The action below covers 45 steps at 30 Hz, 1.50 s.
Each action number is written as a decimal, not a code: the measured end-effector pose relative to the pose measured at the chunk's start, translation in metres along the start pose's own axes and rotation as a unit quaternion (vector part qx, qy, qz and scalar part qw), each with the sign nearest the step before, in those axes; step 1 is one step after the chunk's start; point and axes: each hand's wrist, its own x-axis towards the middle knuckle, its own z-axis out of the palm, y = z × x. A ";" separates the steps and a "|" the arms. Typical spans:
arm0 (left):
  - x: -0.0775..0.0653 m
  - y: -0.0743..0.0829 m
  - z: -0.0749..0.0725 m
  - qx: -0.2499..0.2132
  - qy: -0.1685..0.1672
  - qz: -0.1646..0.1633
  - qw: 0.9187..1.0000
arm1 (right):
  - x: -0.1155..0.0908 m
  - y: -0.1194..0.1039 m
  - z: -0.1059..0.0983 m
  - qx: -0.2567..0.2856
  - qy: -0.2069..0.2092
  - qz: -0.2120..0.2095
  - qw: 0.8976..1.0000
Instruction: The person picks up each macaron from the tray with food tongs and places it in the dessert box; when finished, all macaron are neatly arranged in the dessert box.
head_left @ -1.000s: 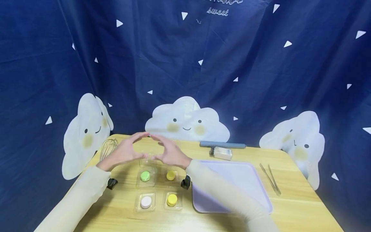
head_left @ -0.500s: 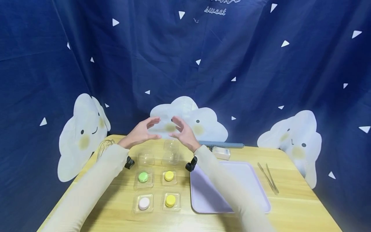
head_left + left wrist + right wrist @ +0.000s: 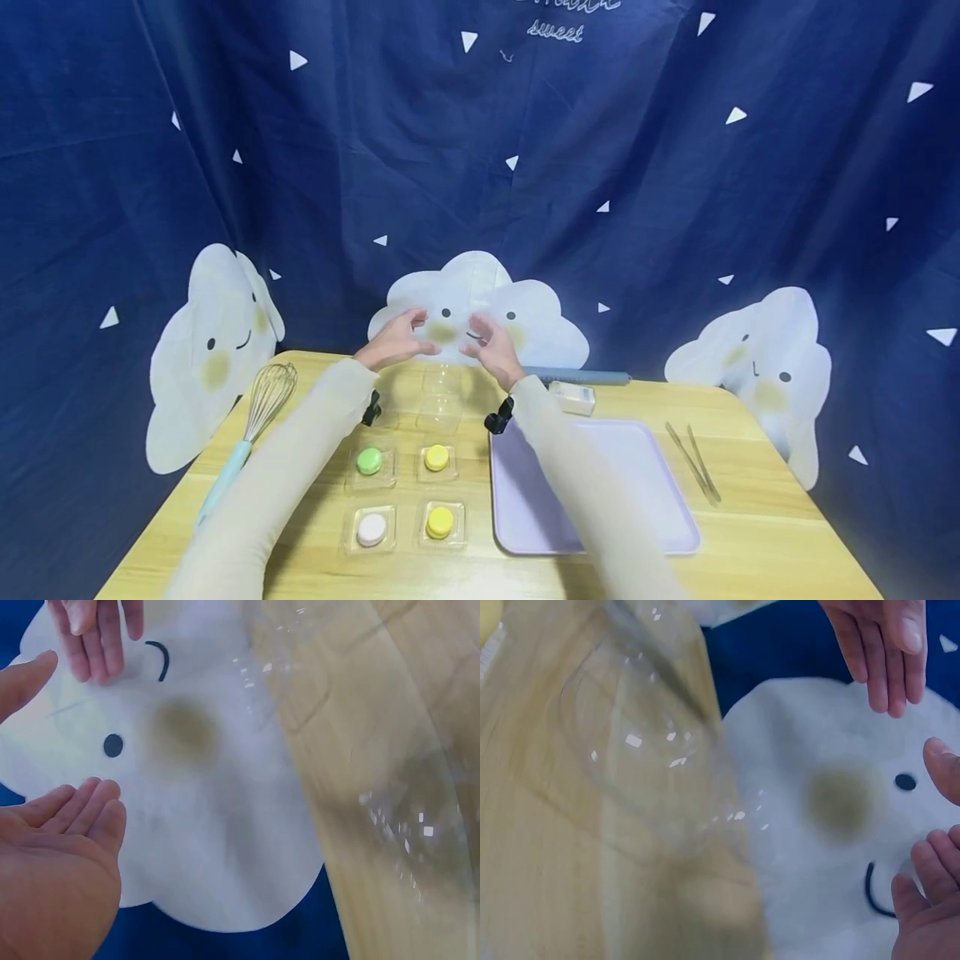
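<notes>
My left hand (image 3: 399,340) and right hand (image 3: 497,350) hover near the table's back edge, palms facing each other with a gap between. Their fingers are loosely bent and hold nothing. Below them on the table stand clear plastic covers (image 3: 439,412), hard to make out. Nearer lie a green macaron (image 3: 369,461), a yellow macaron (image 3: 437,457), a pale pink macaron (image 3: 371,529) and another yellow macaron (image 3: 439,522), each in a clear square plastic base. Both wrist views show both hands and a transparent cover (image 3: 641,742) on the wood.
A whisk (image 3: 266,400) with a light blue handle lies left of my left arm. A purple tray (image 3: 525,525) is partly under my right sleeve. Behind it are a blue-grey rod (image 3: 588,376) and a small clear bottle (image 3: 573,397). Metal tongs (image 3: 697,467) lie right.
Both hands have moved right and farther back, from around the left clear cover, where their fingertips almost met. The gap between them is wider now. The whisk's handle has come into view.
</notes>
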 end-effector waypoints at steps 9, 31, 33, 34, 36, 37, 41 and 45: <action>0.010 -0.010 0.019 0.030 -0.040 -0.047 0.998 | -0.003 0.024 0.005 -0.029 -0.031 0.059 0.997; 0.005 -0.035 0.043 -0.009 -0.102 -0.094 0.990 | -0.006 0.045 0.013 -0.076 -0.095 0.111 0.986; 0.005 -0.035 0.045 -0.014 -0.105 -0.100 0.989 | -0.006 0.044 0.013 -0.081 -0.100 0.111 0.985; 0.005 -0.035 0.045 -0.016 -0.106 -0.104 0.989 | -0.006 0.044 0.013 -0.084 -0.102 0.109 0.985; 0.006 -0.036 0.047 -0.016 -0.109 -0.111 0.988 | -0.005 0.044 0.014 -0.086 -0.105 0.106 0.985; 0.006 -0.036 0.047 -0.016 -0.111 -0.115 0.987 | -0.004 0.045 0.015 -0.089 -0.110 0.103 0.985; 0.007 -0.035 0.050 -0.023 -0.112 -0.130 0.985 | -0.001 0.047 0.017 -0.099 -0.122 0.089 0.983; 0.010 -0.035 0.053 -0.051 -0.119 -0.123 0.984 | 0.000 0.048 0.018 -0.107 -0.132 0.083 0.982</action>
